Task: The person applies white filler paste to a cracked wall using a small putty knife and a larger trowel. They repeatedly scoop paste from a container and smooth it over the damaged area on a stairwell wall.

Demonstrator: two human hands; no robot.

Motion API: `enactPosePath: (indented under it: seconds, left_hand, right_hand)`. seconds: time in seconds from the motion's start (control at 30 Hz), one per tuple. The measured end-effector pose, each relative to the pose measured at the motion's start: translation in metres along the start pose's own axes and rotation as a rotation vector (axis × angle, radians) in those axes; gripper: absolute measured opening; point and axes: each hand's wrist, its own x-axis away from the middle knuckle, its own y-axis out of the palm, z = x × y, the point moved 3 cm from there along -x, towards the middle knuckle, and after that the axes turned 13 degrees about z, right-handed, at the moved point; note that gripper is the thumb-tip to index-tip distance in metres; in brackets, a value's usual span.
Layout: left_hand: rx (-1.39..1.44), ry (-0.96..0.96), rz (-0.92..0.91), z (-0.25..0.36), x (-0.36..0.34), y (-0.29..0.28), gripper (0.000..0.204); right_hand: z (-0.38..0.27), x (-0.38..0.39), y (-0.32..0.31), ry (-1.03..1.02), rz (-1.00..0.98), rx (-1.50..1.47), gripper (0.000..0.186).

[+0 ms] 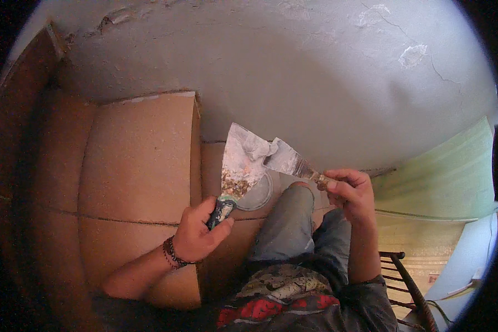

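My left hand (200, 229) is closed round the dark handle of a wide putty knife (243, 160), its blade pointing up and smeared with white filler and rusty specks. A lump of whitish filler (258, 149) sits near the blade's upper right corner. My right hand (351, 193) pinches the handle of a narrower putty knife (290, 161), whose blade points up and left. The tip of that blade meets the filler at the wide blade's edge. Behind the wide blade, partly hidden, a round pale container (255, 193) stands on the tiles.
A grey plastered wall (293, 72) with cracks and white patches rises ahead. At left is a brown tiled step (138, 155). My knees (293, 216) are close below the knives. To the right hang a greenish curtain (448, 171) and a dark slatted rack (412, 288), with cables beside it.
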Motion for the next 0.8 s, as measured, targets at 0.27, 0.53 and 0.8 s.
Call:
enactPosePath:
  seconds: [0.27, 0.53, 0.8]
  left_hand:
    - [-0.183, 0.227, 0.085, -0.006, -0.009, -0.002, 0.019]
    - [-0.658, 0.549, 0.132, -0.015, -0.016, -0.02, 0.031]
    - [-0.907, 0.792, 0.142, 0.005, -0.025, -0.027, 0.038]
  right_hand:
    - [0.06, 0.014, 0.05, 0.059, 0.011, -0.354, 0.027]
    - [0.055, 0.029, 0.056, 0.196, -0.047, -0.551, 0.024]
    - [0.03, 0.041, 0.026, 0.308, -0.03, -0.536, 0.026]
